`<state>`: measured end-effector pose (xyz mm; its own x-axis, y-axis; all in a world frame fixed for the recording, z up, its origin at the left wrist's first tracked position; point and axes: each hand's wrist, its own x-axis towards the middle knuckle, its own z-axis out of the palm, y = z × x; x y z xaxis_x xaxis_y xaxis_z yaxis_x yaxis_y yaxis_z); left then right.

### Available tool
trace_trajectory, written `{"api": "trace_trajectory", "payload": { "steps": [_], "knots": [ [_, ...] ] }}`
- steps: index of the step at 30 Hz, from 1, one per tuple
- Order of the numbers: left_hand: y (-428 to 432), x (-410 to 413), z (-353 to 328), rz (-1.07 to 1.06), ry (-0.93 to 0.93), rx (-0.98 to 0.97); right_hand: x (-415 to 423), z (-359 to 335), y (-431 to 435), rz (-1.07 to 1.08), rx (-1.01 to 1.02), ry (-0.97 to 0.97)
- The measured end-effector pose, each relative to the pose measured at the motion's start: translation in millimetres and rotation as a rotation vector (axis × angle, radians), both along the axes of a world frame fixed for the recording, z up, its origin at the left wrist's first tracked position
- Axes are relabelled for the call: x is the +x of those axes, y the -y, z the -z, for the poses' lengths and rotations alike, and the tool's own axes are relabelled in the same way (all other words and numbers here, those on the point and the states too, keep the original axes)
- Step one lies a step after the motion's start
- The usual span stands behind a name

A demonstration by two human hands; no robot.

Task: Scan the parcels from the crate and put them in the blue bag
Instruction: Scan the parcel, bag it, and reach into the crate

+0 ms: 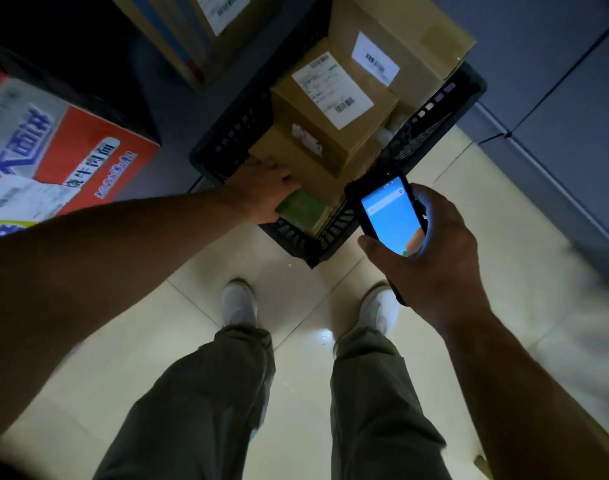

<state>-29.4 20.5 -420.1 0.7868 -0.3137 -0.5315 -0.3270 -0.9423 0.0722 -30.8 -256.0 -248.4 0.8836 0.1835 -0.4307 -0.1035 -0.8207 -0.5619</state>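
Trouser legs [234,393] and both bare forearms fill the near view, and beyond them the left hand [261,192] reaches into the near corner of the black crate [223,143]. Its fingers lie over the far edge of a green parcel [305,209]. The thumb is hidden, so I cannot tell whether the hand has closed on the parcel or only rests there. Just beyond those fingers, stacked brown cartons [330,109] crowd the crate with their labels facing up. To the right of the grip, the right hand [431,258] is wrapped firmly around a handheld scanner [388,213], its lit screen facing up. The green parcel looks small, flat and probably light and fairly stiff. Pinching it across its short sides should lift it clear of the cartons, though it may be wedged against them. No blue bag is in view.
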Motion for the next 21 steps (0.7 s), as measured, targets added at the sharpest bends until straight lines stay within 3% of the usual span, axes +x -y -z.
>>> {"api": "trace_trajectory", "payload": {
  "steps": [5,8,15,21],
  "knots": [
    [-15,13,-119,-0.265,0.014,-0.067,-1,-83,-4,0.015,0.044,-0.003],
    [-23,22,-203,-0.489,0.032,-0.243,2,-140,-4,0.012,0.046,0.042],
    [-29,24,-402,-0.866,0.274,-0.523,6,-283,5,0.008,0.089,0.176],
    [-22,-6,-538,-1.027,0.523,-0.64,-12,-400,2,-0.008,0.121,0.239]
  ]
}}
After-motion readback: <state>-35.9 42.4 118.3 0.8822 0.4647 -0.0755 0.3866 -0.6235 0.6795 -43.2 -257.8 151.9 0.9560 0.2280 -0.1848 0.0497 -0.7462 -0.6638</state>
